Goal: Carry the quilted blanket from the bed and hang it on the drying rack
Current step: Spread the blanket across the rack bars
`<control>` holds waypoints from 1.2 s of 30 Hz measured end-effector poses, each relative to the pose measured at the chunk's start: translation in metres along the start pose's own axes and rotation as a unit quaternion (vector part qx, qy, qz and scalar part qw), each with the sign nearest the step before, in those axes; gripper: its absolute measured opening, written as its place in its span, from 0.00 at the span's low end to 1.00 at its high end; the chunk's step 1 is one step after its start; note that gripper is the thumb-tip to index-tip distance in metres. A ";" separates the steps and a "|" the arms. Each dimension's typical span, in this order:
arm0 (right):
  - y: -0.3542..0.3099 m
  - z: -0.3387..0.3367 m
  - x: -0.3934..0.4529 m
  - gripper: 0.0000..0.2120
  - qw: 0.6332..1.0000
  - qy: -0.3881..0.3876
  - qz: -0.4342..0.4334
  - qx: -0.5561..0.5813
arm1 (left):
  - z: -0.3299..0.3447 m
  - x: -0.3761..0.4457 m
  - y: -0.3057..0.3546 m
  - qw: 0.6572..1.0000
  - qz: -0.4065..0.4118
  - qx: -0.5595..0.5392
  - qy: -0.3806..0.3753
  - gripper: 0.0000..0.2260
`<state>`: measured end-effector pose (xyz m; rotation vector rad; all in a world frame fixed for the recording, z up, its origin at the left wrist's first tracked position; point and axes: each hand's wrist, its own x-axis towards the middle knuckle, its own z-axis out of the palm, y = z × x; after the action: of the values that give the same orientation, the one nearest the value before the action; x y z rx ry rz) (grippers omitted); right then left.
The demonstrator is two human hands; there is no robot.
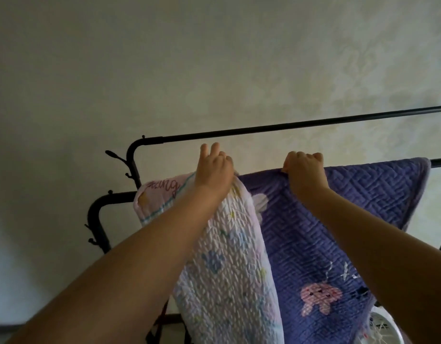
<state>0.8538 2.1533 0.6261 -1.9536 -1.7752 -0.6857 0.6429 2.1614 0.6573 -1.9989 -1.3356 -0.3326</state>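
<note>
The quilted blanket (314, 232) hangs over the near black rail of the drying rack (264, 129). Its purple side with a pink figure faces me, and a pale flowered side is folded forward at the left. My left hand (213, 170) rests on top of that pale fold at the rail, two fingers sticking up. My right hand (305, 170) pinches the purple top edge at the rail. The near rail is mostly hidden under the blanket; the far rail is bare.
A pale patterned wall stands close behind the rack. Short black hooks (115, 155) stick out of the rack's left posts. A white round object (386, 328) shows at the bottom right, under the blanket.
</note>
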 end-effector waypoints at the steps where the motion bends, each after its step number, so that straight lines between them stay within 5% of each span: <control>1: 0.004 -0.001 0.000 0.05 1.000 0.003 0.025 -0.014 | 0.002 -0.006 -0.015 1.000 -0.013 0.019 -0.007 0.11; 12: 0.094 -0.019 0.009 0.14 0.956 -0.013 0.287 -0.063 | 0.021 -0.066 -0.090 0.990 -0.130 0.042 -0.046 0.08; 18: 0.009 -0.019 0.008 0.12 0.991 -0.060 0.118 0.011 | 0.017 -0.048 -0.064 0.985 -0.137 -0.030 -0.103 0.13; 23: -0.065 -0.017 -0.003 0.13 0.967 -0.140 -0.070 0.200 | 0.024 -0.055 -0.040 0.985 -0.129 -0.114 0.007 0.09; 29: -0.070 -0.003 -0.003 0.12 0.972 -0.100 -0.083 0.195 | 0.031 -0.048 0.003 0.983 -0.076 -0.155 0.063 0.10; 33: -0.065 0.009 -0.008 0.08 0.969 -0.038 -0.091 0.229 | 0.030 -0.033 0.026 0.985 -0.110 -0.125 0.035 0.19; 36: -0.063 0.014 -0.011 0.07 0.969 0.015 -0.106 0.224 | 0.025 -0.025 0.038 0.989 -0.127 -0.075 0.017 0.15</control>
<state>0.7914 2.1600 0.6067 -1.4627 -1.9346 -0.3336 0.6614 2.1520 0.6098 -1.9344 -1.5886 -0.5978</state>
